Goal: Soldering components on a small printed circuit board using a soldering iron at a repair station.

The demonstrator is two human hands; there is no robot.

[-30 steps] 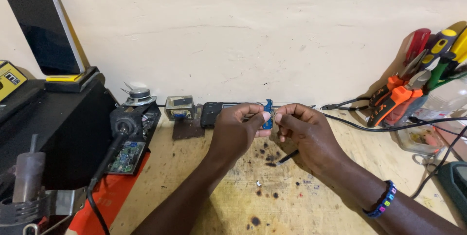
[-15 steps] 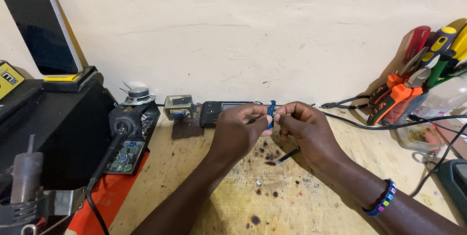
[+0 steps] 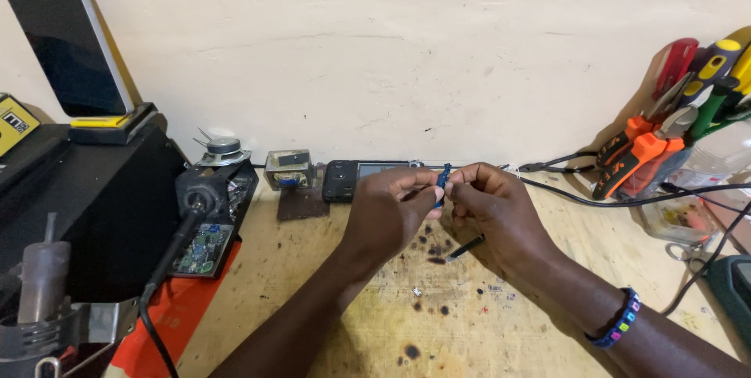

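Head view: both hands pinch a small blue part above the worktop.

Left hand [image 3: 387,217] and right hand [image 3: 501,214] meet at centre, fingers closed on the blue part [image 3: 443,180], which stands roughly upright between the fingertips. Right hand also carries a thin dark tool [image 3: 465,248], tip angled toward the stained wooden worktop [image 3: 469,331]. Phone [image 3: 344,180] lies behind, near the wall; screwdrivers [image 3: 704,81] stand at right.

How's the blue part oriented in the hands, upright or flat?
Upright: the small blue part stands roughly vertical, pinched between the left hand and right hand above the workbench.
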